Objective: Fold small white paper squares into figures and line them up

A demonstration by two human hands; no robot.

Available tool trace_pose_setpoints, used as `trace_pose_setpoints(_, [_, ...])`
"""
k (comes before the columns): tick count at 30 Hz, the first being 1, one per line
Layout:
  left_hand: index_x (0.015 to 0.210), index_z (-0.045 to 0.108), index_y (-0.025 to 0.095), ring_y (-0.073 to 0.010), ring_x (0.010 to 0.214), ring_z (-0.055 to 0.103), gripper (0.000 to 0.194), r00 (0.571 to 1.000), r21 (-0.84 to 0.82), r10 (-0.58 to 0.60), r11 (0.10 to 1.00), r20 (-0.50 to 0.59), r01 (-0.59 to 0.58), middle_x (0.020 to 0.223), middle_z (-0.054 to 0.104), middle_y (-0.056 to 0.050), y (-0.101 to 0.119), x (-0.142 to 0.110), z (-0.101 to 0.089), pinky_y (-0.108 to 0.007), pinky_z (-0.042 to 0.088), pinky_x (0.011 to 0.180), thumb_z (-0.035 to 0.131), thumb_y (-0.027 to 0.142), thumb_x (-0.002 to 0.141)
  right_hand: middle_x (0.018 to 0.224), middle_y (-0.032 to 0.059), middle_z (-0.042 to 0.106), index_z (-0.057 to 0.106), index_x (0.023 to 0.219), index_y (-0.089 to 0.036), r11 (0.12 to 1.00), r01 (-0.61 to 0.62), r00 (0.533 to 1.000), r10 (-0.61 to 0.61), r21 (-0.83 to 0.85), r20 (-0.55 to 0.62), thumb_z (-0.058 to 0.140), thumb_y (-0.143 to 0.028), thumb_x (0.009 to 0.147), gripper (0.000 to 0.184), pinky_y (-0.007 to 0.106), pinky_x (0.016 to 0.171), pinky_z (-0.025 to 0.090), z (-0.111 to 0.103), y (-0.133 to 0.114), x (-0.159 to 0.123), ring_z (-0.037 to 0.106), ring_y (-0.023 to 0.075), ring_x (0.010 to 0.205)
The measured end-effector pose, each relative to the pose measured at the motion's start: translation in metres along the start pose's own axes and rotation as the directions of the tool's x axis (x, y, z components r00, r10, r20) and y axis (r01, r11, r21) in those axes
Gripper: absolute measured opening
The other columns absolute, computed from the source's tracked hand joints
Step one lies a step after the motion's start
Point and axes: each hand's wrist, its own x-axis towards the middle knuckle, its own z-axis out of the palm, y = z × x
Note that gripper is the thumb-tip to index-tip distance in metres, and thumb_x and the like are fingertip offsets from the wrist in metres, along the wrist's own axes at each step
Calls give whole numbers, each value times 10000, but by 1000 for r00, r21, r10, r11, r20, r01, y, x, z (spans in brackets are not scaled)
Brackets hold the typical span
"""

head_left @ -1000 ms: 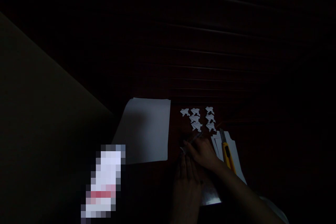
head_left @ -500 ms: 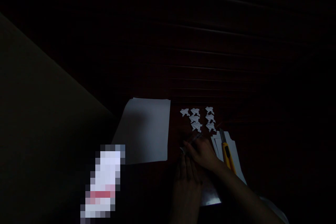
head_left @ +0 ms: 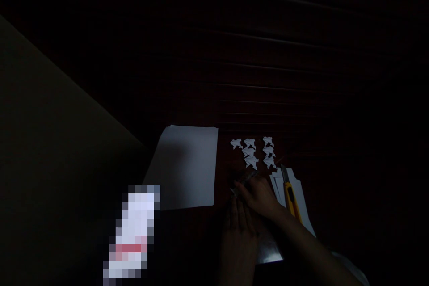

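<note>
A small pale paper piece (head_left: 233, 192) lay right of and below the frame's centre, mostly covered, so its full outline and folds could not be made out. The part in sight was a narrow tip pointing toward the upper left. Just above and right of it, a slim, faintly glinting strip (head_left: 252, 175) slanted up rightward, its lower end hidden.

Seven paper figures (head_left: 248, 152) lie left of one yellow cutter (head_left: 289, 203). Also left: two hands (head_left: 239, 234), one paper stack (head_left: 199, 165). Beneath it: one paper pile (head_left: 302, 199).
</note>
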Motion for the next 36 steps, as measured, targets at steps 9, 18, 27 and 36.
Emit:
trace_pose_setpoints(9, [1201, 581, 61, -331, 1227, 443, 487, 1000, 4, -10, 1000, 0, 10, 1290, 523, -211, 1, -1, 0, -464, 407, 974, 602, 274, 763, 808, 53, 672, 613, 847, -187, 1000, 10, 1000, -10, 16, -10, 464, -298, 906, 195, 278, 706, 462, -1, -1, 1, 636, 180, 777])
trace_pose_setpoints(18, [1209, 574, 63, -333, 1245, 421, 495, 1000, 4, -4, 1000, -3, 4, 1305, 512, -200, -1, -3, 5, -460, 405, 975, 593, 285, 767, 791, 48, 678, 602, 846, -189, 996, -62, 994, 67, 68, -84, 484, -319, 891, 181, 288, 687, 467, -8, 2, 2, 641, 186, 737])
trace_pose_setpoints(27, [1219, 564, 62, -327, 1236, 433, 489, 1000, 10, -6, 1000, 10, 6, 1330, 483, -204, -2, -4, 4, -457, 398, 980, 588, 262, 773, 801, 50, 686, 624, 858, -187, 999, -51, 998, 51, 11, -38, 483, -296, 885, 181, 283, 699, 466, -10, 7, 0, 646, 185, 739])
trace_pose_setpoints(36, [1225, 553, 35, -348, 1250, 407, 514, 1000, -6, -3, 1000, 24, 3, 1331, 469, -229, -2, -3, 6, -473, 391, 985, 591, 279, 775, 822, 61, 685, 626, 883, -177, 999, -43, 999, 43, -33, -3, 469, -285, 890, 190, 271, 706, 459, -10, 5, 0, 642, 184, 767])
